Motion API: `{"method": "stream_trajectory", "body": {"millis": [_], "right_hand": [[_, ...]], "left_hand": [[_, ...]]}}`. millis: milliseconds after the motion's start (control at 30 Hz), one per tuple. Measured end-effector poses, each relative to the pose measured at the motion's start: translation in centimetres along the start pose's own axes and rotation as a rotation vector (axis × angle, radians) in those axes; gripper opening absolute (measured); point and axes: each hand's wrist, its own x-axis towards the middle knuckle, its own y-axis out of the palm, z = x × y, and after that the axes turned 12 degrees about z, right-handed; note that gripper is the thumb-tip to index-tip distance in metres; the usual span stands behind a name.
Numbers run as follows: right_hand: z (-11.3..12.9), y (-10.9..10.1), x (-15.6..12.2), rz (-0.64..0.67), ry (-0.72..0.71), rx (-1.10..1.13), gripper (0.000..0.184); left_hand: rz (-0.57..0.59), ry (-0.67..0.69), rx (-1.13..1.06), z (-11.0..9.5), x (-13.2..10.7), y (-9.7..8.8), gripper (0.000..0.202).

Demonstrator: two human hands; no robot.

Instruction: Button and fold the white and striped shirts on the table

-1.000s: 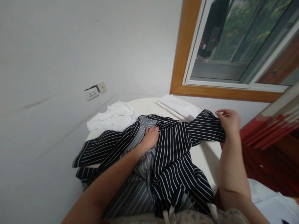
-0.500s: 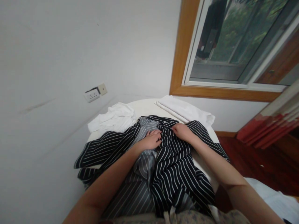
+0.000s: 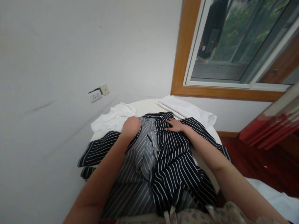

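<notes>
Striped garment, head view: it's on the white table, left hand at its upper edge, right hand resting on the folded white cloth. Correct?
No: the right hand rests on the striped garment, not the folded white cloth, per the head view. The garment is on the white table, left hand at its upper edge.

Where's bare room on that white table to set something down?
Mainly the far edge: bare white tabletop shows between crumpled white cloth and folded white cloth, beyond the black, white-striped garment. The middle is crowded: the garment spreads across it, right hand resting on it, left hand at its edge.
</notes>
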Motion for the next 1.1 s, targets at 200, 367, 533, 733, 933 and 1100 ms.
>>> {"method": "stream_trajectory", "body": {"millis": [200, 367, 533, 733, 933, 1100], "right_hand": [[1.4, 0.0, -0.3, -0.201, -0.033, -0.056, 0.056], [4.5, 1.9, -2.1, -0.229, -0.146, -0.007, 0.053], [4.9, 3.8, -2.4, -0.185, -0.104, 0.018, 0.070], [4.5, 4.0, -2.5, -0.209, -0.134, 0.025, 0.071], [3.2, 4.2, -1.4, -0.317, -0.190, 0.191, 0.050], [1.4, 3.9, -0.6, -0.390, -0.175, 0.410, 0.044]], "left_hand": [[0.112, -0.191, -0.014, 0.1, 0.6, 1.8, 0.057], [0.003, -0.223, 0.016, -1.4, 2.1, 2.9, 0.053], [0.038, -0.197, 0.002, -1.7, 3.1, 3.1, 0.035], [0.032, -0.081, -0.144, -2.7, 5.1, 1.3, 0.036], [0.110, 0.512, -0.271, -8.0, 4.9, 1.8, 0.046], [0.274, 0.677, -0.359, -8.5, 2.4, 3.6, 0.052]]}}
